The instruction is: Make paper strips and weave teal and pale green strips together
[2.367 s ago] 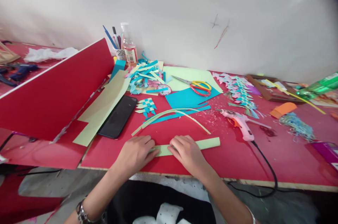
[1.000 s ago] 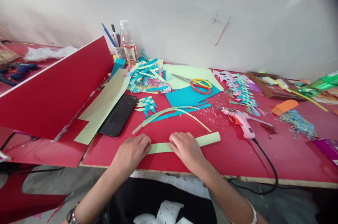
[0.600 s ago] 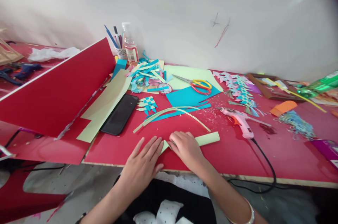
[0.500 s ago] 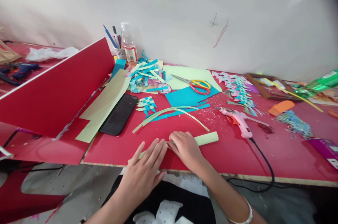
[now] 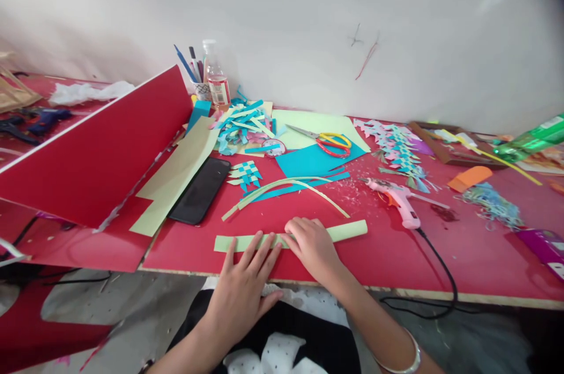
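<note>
Near the table's (image 5: 185,253) front edge, the left hand (image 5: 240,295) touches a long light-green paper strip (image 5: 350,231), fingers spread; the right hand (image 5: 312,248) curls its fingers over, grip hidden.

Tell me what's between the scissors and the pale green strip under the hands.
In the head view, from scissors to pale green strip: the blue sheet, narrow blue strips, thin curved green strips, then red tabletop.

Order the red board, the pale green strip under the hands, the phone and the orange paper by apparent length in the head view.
Longest to shortest:
Red board
Pale green strip, partly covered
Phone
Orange paper
</note>
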The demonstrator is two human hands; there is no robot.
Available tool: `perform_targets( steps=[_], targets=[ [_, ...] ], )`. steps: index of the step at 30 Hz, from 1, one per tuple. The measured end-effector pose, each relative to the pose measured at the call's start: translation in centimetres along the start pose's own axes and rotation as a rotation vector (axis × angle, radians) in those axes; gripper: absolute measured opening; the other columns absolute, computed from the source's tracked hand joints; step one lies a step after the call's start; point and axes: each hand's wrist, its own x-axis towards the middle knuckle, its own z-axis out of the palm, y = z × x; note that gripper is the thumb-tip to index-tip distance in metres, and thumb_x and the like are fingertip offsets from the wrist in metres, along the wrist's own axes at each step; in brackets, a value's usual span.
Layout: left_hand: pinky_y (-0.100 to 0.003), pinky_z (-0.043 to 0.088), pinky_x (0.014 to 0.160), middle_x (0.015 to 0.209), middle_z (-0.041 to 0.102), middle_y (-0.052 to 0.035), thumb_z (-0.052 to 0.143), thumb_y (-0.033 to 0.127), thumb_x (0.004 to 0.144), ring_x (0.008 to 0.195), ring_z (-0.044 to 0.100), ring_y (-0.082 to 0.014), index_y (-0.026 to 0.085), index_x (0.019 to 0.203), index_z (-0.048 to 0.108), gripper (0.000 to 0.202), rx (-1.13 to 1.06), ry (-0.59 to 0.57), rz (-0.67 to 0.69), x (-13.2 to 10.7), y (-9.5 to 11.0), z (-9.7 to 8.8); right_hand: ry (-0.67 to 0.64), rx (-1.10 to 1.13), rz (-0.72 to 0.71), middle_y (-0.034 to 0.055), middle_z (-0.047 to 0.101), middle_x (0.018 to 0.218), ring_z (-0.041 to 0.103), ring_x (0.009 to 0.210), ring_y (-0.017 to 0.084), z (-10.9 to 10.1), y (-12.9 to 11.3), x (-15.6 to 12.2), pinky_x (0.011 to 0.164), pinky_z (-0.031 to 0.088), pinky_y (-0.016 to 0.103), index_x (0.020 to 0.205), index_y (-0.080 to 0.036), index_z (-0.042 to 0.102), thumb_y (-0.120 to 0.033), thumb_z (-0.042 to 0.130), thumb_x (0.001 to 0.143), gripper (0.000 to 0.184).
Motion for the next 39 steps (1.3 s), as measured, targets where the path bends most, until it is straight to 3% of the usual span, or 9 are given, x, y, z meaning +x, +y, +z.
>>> perform_targets(
  steps=[7,11,19,25,29,32,39],
  targets=[
    [-0.051,0.019,0.097,0.137,0.029,0.0004,0.028,0.056,0.079,0.125,0.021,-0.0251,0.027,0.131,0.024,0.060,-0.004,0.020,-0.021,-0.2,0.0,0.0,0.003,-0.016,-0.001,-0.0007,0.053,0.066,0.048,0.065,0.013,0.0,0.0,0.0,0.060,0.023,0.025,0.071,-0.018,0.044,-0.025,0.043,0.083,0.015],
    [-0.053,0.020,0.096,0.138,0.025,0.0011,0.031,0.048,0.081,0.125,0.021,-0.0255,0.027,0.132,0.021,0.057,-0.004,0.001,-0.028,-0.2,0.1,-0.1,-0.010,-0.004,0.010,-0.0010,0.053,0.067,0.048,0.065,0.013,-0.1,0.0,0.0,0.060,0.024,0.025,0.071,-0.018,0.044,-0.025,0.043,0.083,0.014],
    [-0.062,0.020,0.090,0.139,0.022,-0.0026,0.041,0.041,0.078,0.124,0.020,-0.0340,0.028,0.131,0.024,0.058,0.055,-0.043,-0.146,-0.8,0.1,-0.9,-0.004,0.006,0.012,-0.0011,0.054,0.067,0.048,0.065,0.013,0.1,0.0,0.0,0.059,0.023,0.025,0.071,-0.018,0.045,-0.024,0.045,0.082,0.013],
    [-0.056,0.016,0.096,0.135,0.032,-0.0073,0.038,0.052,0.076,0.122,0.024,-0.0339,0.019,0.127,0.037,0.060,0.075,0.022,-0.153,-1.8,-0.2,-1.1,0.009,0.001,0.003,-0.0012,0.054,0.068,0.049,0.066,0.013,0.0,0.1,-0.1,0.059,0.024,0.025,0.072,-0.018,0.045,-0.024,0.046,0.081,0.011],
    [-0.047,0.017,0.100,0.128,0.041,-0.0122,0.031,0.053,0.079,0.119,0.033,-0.0280,0.013,0.120,0.046,0.060,0.054,0.110,-0.089,-0.9,0.2,-1.0,0.006,-0.007,0.012,-0.0011,0.054,0.068,0.049,0.066,0.013,-0.1,-0.2,0.0,0.059,0.024,0.025,0.072,-0.018,0.045,-0.023,0.047,0.081,0.010],
    [-0.044,0.022,0.098,0.124,0.046,-0.0087,0.031,0.053,0.080,0.115,0.038,-0.0246,0.018,0.123,0.041,0.057,-0.020,0.071,-0.019,0.2,0.7,-0.7,0.002,0.005,0.027,-0.0007,0.055,0.070,0.049,0.068,0.013,-0.3,-0.3,0.0,0.061,0.025,0.026,0.073,-0.018,0.045,-0.025,0.044,0.082,0.012],
    [-0.056,0.017,0.095,0.125,0.044,-0.0077,0.034,0.055,0.078,0.115,0.033,-0.0279,0.025,0.130,0.027,0.061,-0.084,-0.018,-0.061,0.7,1.5,-0.8,-0.009,0.093,-0.018,0.0009,0.056,0.075,0.050,0.072,0.014,-1.2,1.5,-1.0,0.064,0.027,0.026,0.078,-0.018,0.047,-0.030,0.046,0.081,0.012]
  ],
)
